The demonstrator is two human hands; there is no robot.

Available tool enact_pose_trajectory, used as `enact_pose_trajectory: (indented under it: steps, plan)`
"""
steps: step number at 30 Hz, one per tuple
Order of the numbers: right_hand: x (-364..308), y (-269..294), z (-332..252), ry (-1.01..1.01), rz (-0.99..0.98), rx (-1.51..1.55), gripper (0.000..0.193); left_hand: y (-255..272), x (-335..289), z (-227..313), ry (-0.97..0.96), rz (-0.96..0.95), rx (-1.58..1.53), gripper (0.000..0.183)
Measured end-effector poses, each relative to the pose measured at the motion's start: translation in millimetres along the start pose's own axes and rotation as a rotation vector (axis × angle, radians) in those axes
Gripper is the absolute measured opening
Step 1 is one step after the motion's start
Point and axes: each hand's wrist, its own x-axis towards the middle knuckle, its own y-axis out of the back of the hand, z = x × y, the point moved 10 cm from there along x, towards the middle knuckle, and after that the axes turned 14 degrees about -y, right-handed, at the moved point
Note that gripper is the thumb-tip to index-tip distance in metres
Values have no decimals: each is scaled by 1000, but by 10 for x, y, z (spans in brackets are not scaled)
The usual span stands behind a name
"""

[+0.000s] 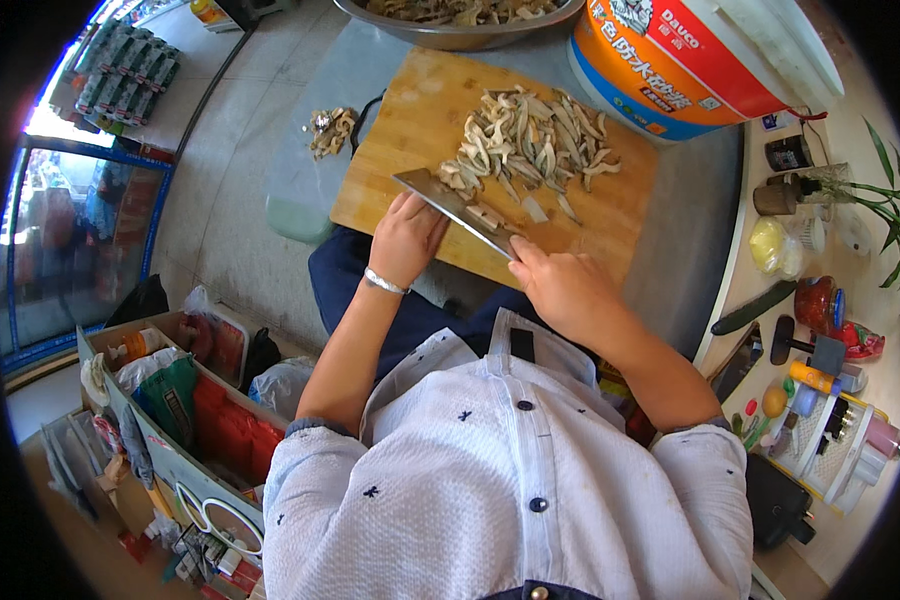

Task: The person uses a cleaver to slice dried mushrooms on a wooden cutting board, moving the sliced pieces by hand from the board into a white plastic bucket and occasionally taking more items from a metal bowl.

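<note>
My right hand (570, 295) grips the handle end of a cleaver (455, 212), its broad blade slanting up to the left over the wooden cutting board (400, 120). Close against the blade's left part is my left hand (407, 238), with a silver bracelet on the wrist. Its fingers are curled and partly hidden, so what they hold cannot be made out. Beyond the blade lies a loose pile of beige-grey strips (535, 140) that look like sliced mushroom. A few pieces rest right beside the blade.
A metal bowl (460, 35) of similar pieces stands behind the board, with a large orange, red and blue bucket (660, 75) at the back right. A small clump of scraps (330, 133) lies left of the board. At right, a counter (715, 345) carries jars, a plant and small items.
</note>
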Motion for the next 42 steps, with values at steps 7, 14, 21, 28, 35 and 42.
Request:
enact_pose_trajectory:
  steps: [7,14,21,28,35,42]
  plan:
    - [3,28,-50,108,92,25,25,3,-6,-2,-3,10,-3,18]
    - [7,75,-71,91,59,125,25,15,-69,-10,23,13,-48,18]
    - [25,153,-93,122,23,193,28,47,-1,-70,15,31,-96,19]
    - [99,153,-62,114,-14,195,28,74,-34,-65,38,4,-31,18]
    - [122,168,-143,137,-28,156,30,89,-72,-88,-11,22,-17,16]
    - [176,87,-78,145,-22,213,31,88,-62,-87,-8,36,-28,13]
